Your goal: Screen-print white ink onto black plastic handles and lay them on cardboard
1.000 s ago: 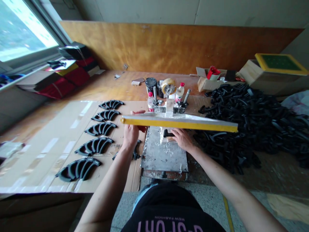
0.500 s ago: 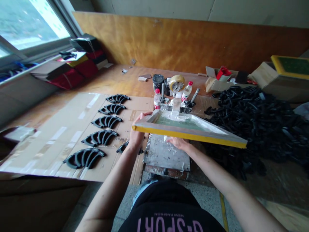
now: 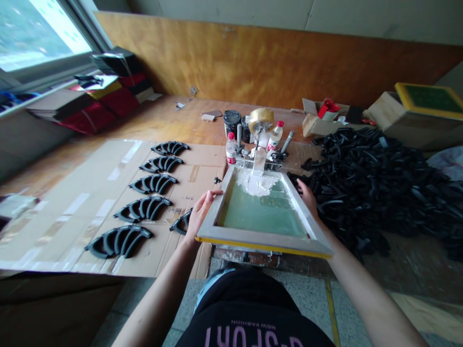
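The left hand [image 3: 202, 209] grips the left side of the frame [image 3: 264, 242], apparently at the rim so the fingers stay off the green sheet. The right hand [image 3: 307, 196] is at the opposite side; whether it grasps the rim or only rests there I cannot tell. The frame lies before the person, a bar [image 3: 259, 161] at its back probably steadying it. White paste [image 3: 261, 185] sits by the bar. Curved black parts [image 3: 119, 241] lie spaced on cardboard [image 3: 211, 159], presumably so they don't rub.
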{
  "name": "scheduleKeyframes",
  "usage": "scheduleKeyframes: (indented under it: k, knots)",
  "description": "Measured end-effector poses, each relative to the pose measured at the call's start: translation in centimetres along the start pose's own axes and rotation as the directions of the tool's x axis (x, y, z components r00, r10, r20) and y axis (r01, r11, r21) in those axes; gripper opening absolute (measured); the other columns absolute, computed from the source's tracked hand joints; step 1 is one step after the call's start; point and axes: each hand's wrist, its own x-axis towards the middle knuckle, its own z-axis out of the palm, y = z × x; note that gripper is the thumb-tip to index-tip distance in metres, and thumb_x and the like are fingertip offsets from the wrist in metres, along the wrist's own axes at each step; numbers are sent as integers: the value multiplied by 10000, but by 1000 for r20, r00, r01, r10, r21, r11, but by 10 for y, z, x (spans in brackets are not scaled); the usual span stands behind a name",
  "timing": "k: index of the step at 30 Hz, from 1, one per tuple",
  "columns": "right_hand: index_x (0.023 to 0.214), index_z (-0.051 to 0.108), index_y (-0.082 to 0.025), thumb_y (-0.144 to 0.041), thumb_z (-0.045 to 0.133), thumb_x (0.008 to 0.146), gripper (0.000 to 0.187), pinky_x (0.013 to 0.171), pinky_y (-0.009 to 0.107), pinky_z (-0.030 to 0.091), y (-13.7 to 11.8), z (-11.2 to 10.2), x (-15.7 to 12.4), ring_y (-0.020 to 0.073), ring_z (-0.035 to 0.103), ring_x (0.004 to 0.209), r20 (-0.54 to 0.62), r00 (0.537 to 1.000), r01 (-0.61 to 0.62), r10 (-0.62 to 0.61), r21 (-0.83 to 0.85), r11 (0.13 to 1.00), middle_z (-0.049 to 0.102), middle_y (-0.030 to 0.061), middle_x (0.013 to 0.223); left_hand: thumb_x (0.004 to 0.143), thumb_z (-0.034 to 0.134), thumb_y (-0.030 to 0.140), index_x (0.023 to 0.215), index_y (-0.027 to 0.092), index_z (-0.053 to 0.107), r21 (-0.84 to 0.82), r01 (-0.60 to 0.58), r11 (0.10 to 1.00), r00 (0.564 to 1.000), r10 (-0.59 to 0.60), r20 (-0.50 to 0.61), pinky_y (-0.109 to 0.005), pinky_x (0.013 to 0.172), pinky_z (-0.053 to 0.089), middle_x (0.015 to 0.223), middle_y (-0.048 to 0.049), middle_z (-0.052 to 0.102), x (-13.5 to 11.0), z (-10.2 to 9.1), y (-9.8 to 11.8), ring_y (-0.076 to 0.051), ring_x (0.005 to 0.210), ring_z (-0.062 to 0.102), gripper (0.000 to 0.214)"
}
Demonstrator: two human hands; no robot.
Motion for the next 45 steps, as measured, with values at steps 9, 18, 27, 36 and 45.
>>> scheduleKeyframes:
  k: [9,18,27,36,45]
  knots:
    - [1344,464,-150,-213,656,806,574,1022,428,400,-100,38,88,295,464,1222,52,950,312,-308,-214,926,496,166,1334,743,659,534,1422,197,431,134,203,970,978,-208,24,-257,637,486,829,-33,675,1,-13,-98,-175,724,633,792]
    - [903,630,-142,-123,519,864,119,807,304,419,-111,49,53,219,559,942,427,822,510,-376,-262,819,657,107,923,717,679,542,1379,178,505,137,232,963,972,-233,-9,-268,637,509,808,-40,694,5,-16,-109,-190,720,657,775]
    - [847,636,-206,-162,585,842,68,712,277,396,-96,24,35,195,548,863,443,727,600,-524,-38,799,628,37,847,766,668,507,1389,198,485,67,223,972,973,-226,38,-258,687,517,859,-43,690,3,-16,-107,-189,808,666,718]
    - [1053,648,-222,-232,592,877,185,809,292,449,-95,32,40,204,583,961,339,782,553,-523,12,833,666,42,985,730,718,461,1386,188,471,6,300,954,953,-300,41,-247,599,503,849,-47,712,-2,-11,-84,-171,686,654,753]
    - [1280,570,-236,-326,559,880,410,785,348,486,-56,-4,127,234,640,856,-62,998,25,-30,-80,996,700,64,952,799,546,631,1011,163,673,24,33,999,999,-34,24,-236,567,465,824,-26,672,1,2,9,-134,633,589,529]
